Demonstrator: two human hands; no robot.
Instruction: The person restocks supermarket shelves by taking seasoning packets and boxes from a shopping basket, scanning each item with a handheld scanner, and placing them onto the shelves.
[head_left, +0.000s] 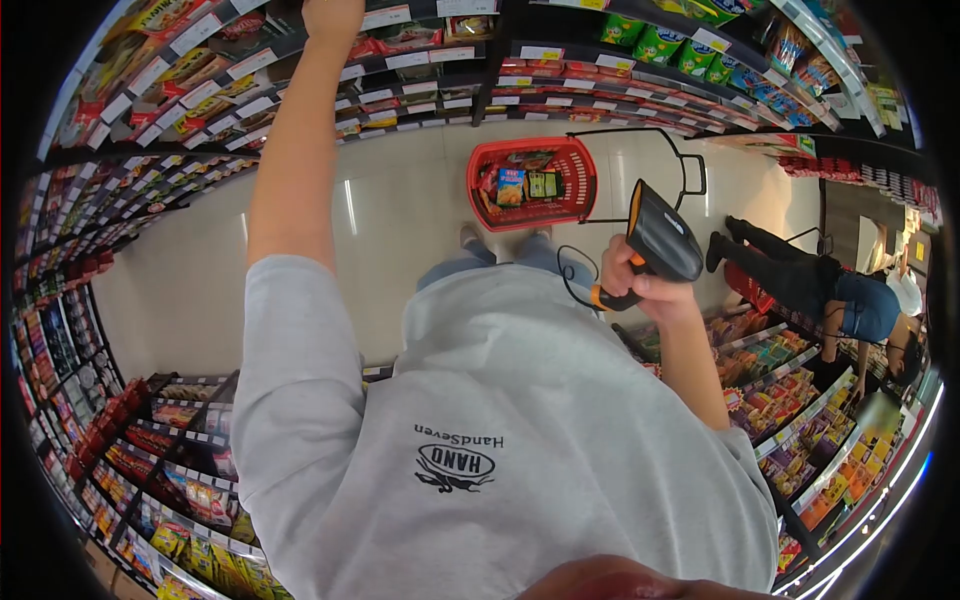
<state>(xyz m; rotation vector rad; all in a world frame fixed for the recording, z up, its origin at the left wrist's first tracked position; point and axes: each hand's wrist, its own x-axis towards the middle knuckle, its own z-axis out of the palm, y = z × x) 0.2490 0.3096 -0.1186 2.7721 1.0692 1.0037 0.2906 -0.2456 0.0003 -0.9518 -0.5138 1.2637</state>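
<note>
Close head-worn view, apparently steeply downward

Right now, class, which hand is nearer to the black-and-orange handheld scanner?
Right. The right hand grips the scanner by its handle; the left hand is well away from it, stretched out at the dark, stocked shelf.

A light grey short-sleeved shirt (pixel 590 430) bears a black oval HAND logo (pixel 455 462) and HandSeven lettering (pixel 459 436); below it show blue trousers (pixel 452 267)
</note>
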